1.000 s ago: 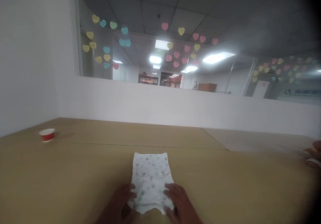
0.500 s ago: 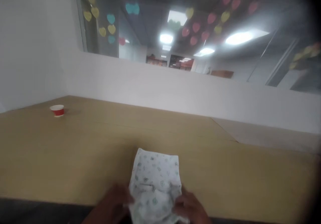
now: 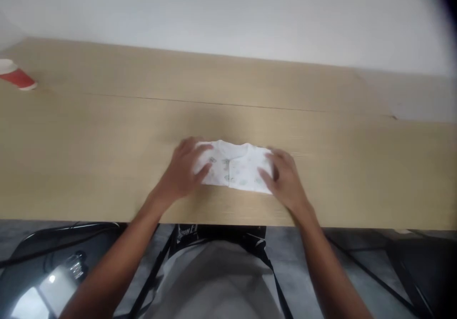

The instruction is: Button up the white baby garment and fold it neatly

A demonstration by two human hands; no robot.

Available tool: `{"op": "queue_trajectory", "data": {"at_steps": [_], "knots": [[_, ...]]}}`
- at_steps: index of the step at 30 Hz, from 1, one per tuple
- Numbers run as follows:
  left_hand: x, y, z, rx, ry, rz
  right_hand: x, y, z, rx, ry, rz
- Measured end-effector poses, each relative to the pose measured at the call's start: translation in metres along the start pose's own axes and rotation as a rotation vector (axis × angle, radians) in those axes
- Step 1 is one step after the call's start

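Observation:
A small white garment with a faint green print lies folded into a short wide bundle on the light wooden table, near its front edge. My left hand rests on the bundle's left end with fingers stretched over the cloth. On the right end lies my right hand, fingers flat and pressing down. Both forearms reach in from the bottom of the view.
A red paper cup with a white rim stands at the far left of the table. A white wall runs behind the table. Below the front edge are my grey shirt with black straps, a grey floor and dark cables at left.
The view has tipped down from the window to the table. The garment, earlier longer and lifted at its near end, now lies folded shorter under both hands, farther from me.

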State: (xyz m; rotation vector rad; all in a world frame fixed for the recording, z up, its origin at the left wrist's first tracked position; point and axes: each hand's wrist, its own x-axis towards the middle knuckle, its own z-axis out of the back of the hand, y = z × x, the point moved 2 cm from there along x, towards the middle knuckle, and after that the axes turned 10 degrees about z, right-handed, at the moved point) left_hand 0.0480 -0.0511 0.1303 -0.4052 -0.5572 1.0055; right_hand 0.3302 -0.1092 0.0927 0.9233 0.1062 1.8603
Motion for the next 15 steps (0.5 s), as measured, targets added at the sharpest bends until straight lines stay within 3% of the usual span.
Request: {"op": "queue_trajectory", "data": {"at_steps": [3, 4, 7, 9, 12, 15], "knots": [[-0.013, -0.016, -0.02, 0.17, 0.163, -0.13, -0.013, 0.025, -0.005, -0.128, -0.018, 0.058], [-0.016, -0.019, -0.027, 0.255, 0.214, -0.151, -0.016, 0.033, -0.006, -0.148, 0.038, 0.077], [-0.022, -0.021, -0.039, 0.423, 0.275, -0.168, -0.027, 0.053, -0.01, -0.22, 0.38, 0.094], [-0.029, -0.02, -0.038, 0.435, 0.284, -0.165, -0.038, 0.061, -0.008, -0.276, 0.445, 0.095], [-0.053, -0.017, -0.03, 0.425, 0.267, -0.146, -0.061, 0.064, -0.01, -0.346, 0.336, 0.085], [-0.086, -0.012, -0.02, 0.393, 0.11, -0.147, -0.085, 0.061, -0.016, -0.521, -0.043, -0.003]]}}
